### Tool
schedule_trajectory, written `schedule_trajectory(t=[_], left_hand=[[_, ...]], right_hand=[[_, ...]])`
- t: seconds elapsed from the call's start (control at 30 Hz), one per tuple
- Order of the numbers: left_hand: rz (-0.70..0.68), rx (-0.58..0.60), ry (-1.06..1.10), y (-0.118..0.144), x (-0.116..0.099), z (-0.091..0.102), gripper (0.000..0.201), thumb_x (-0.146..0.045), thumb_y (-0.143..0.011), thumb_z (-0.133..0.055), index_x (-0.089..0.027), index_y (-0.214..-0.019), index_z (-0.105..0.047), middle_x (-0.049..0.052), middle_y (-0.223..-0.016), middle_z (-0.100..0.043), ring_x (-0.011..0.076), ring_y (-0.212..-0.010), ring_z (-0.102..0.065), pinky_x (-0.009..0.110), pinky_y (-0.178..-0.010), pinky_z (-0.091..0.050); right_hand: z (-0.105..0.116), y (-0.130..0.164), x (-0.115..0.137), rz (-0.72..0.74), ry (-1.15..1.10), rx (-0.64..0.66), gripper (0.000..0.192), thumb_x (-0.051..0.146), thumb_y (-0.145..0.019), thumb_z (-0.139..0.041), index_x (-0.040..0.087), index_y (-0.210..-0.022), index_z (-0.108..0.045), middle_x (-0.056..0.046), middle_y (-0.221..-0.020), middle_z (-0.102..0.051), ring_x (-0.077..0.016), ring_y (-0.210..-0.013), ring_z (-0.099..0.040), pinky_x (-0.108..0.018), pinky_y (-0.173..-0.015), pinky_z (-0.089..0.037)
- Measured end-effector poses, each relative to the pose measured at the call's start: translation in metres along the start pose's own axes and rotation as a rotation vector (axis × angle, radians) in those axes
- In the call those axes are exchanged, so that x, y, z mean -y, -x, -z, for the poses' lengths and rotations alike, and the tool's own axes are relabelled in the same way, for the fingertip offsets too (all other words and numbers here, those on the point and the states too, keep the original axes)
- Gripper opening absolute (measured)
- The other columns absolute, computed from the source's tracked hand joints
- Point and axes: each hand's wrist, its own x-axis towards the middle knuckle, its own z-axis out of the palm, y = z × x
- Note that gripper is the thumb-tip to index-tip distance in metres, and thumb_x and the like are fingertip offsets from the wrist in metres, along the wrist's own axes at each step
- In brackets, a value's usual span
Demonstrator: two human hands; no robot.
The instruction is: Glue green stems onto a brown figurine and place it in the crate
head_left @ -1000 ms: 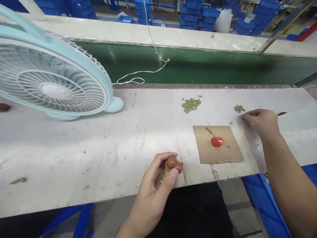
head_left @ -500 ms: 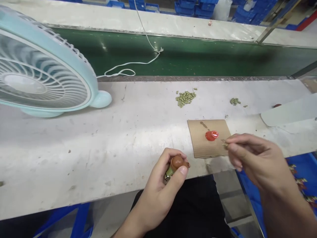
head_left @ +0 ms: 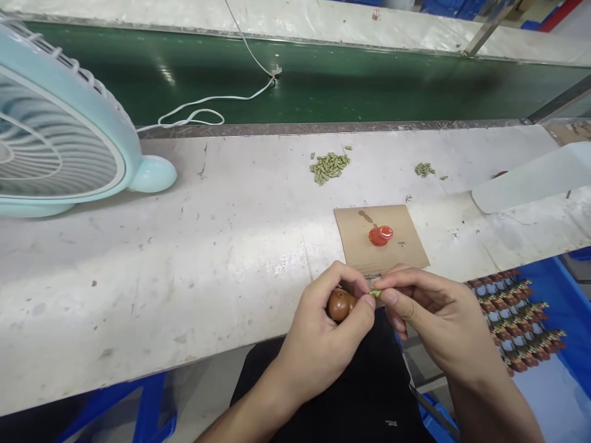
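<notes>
My left hand (head_left: 318,332) is closed around a small brown figurine (head_left: 340,304) with a glossy round head; most of its body is hidden by the fingers. Between thumb and fingertips, my right hand (head_left: 438,320) pinches a small green piece (head_left: 377,294), right at the left fingertips. Whether it touches the figurine is hidden. Just beyond the hands lies a cardboard sheet (head_left: 357,249), bearing a shiny red cap-like container (head_left: 380,235). Farther back on the table are a larger pile of similar green pieces (head_left: 329,167) and a smaller pile (head_left: 423,169).
A light-blue fan (head_left: 127,166) stands at the left of the white table (head_left: 207,264), its white cable (head_left: 207,98) trailing over the green belt (head_left: 346,86). At right are a translucent white object (head_left: 530,178) and, below table level, a blue bin (head_left: 554,295) with rows of brown figurines (head_left: 521,323).
My right hand has moved left with the green piece, from beside the cardboard to my left hand. The figurine has turned in my left hand. The view has shifted right and down.
</notes>
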Motion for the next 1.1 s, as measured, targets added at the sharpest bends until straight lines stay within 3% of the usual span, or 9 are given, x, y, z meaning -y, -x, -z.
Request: schedule_trajectory(t=[0.23, 0.4, 0.57, 0.7, 0.8, 0.87, 0.97, 1.1], left_hand=[[-0.022, 0.026, 0.004, -0.002, 0.004, -0.005, 0.011, -0.025, -0.111, -0.073, -0.021, -0.101, -0.069, -0.003, -0.083, -0.061, 0.0086, -0.067, -0.048, 0.015, -0.062, -0.042], [-0.054, -0.009, -0.025, -0.004, 0.006, -0.008, 0.016, -0.028, -0.113, -0.073, -0.02, -0.1, -0.071, -0.003, -0.083, -0.061, 0.0083, -0.069, -0.05, 0.015, -0.067, -0.045], [-0.034, 0.004, 0.004, -0.004, 0.006, -0.011, 0.019, -0.034, -0.117, -0.074, -0.021, -0.102, -0.071, -0.002, -0.085, -0.064, 0.0088, -0.072, -0.055, 0.015, -0.07, -0.049], [0.064, -0.063, -0.056, 0.002, 0.005, -0.008, 0.02, -0.04, -0.115, -0.078, -0.025, -0.119, -0.066, 0.001, -0.107, -0.065, 0.012, -0.087, -0.062, 0.018, -0.076, -0.055], [0.135, -0.039, -0.073, 0.011, 0.006, -0.001, 0.024, -0.046, -0.121, -0.068, -0.029, -0.133, -0.056, 0.004, -0.123, -0.062, 0.0147, -0.094, -0.061, 0.022, -0.072, -0.054], [0.135, -0.039, -0.104, 0.016, 0.007, 0.003, 0.024, -0.052, -0.125, -0.062, -0.031, -0.135, -0.055, 0.004, -0.125, -0.063, 0.0156, -0.096, -0.06, 0.023, -0.07, -0.052], [0.1, -0.045, -0.125, 0.017, 0.006, 0.006, 0.028, -0.057, -0.124, -0.068, -0.03, -0.129, -0.063, 0.003, -0.121, -0.068, 0.0165, -0.106, -0.064, 0.024, -0.084, -0.057], [0.069, -0.02, -0.074, 0.013, 0.007, 0.006, 0.03, -0.058, -0.123, -0.071, -0.028, -0.119, -0.073, 0.001, -0.115, -0.075, 0.0158, -0.105, -0.068, 0.025, -0.095, -0.058]], right_hand=[[0.0, 0.002, -0.007, -0.006, -0.051, -0.029, 0.012, 0.026, -0.106, -0.091, 0.037, -0.107, -0.097, 0.0, -0.085, -0.08, -0.0066, -0.054, -0.066, -0.01, -0.051, -0.056], [0.003, 0.004, -0.016, -0.08, -0.171, -0.013, 0.004, 0.035, -0.106, -0.095, 0.037, -0.109, -0.096, 0.002, -0.063, -0.07, -0.0083, -0.049, -0.063, -0.011, -0.049, -0.052], [0.005, 0.002, -0.021, -0.069, -0.225, -0.019, 0.005, 0.039, -0.105, -0.096, 0.034, -0.107, -0.097, 0.0, -0.062, -0.069, -0.0103, -0.045, -0.061, -0.016, -0.045, -0.05], [0.011, -0.011, -0.015, 0.06, 0.057, -0.242, 0.003, 0.03, -0.103, -0.094, 0.03, -0.102, -0.096, 0.001, -0.065, -0.069, -0.0124, -0.051, -0.063, -0.021, -0.049, -0.054], [0.024, -0.026, -0.014, 0.148, 0.321, -0.408, 0.004, 0.031, -0.102, -0.092, 0.03, -0.101, -0.095, 0.0, -0.075, -0.075, -0.0143, -0.062, -0.067, -0.025, -0.059, -0.058], [0.033, -0.035, -0.017, 0.206, 0.446, -0.417, 0.007, 0.034, -0.104, -0.089, 0.03, -0.102, -0.094, -0.002, -0.091, -0.083, -0.0172, -0.077, -0.074, -0.029, -0.071, -0.062], [0.041, -0.045, -0.022, 0.293, 0.575, -0.384, 0.011, 0.034, -0.108, -0.085, 0.028, -0.104, -0.092, -0.003, -0.107, -0.086, -0.021, -0.096, -0.079, -0.032, -0.08, -0.063], [0.04, -0.049, -0.024, 0.335, 0.665, -0.36, 0.011, 0.031, -0.11, -0.083, 0.026, -0.105, -0.091, -0.003, -0.107, -0.087, -0.0219, -0.096, -0.08, -0.033, -0.078, -0.061]])
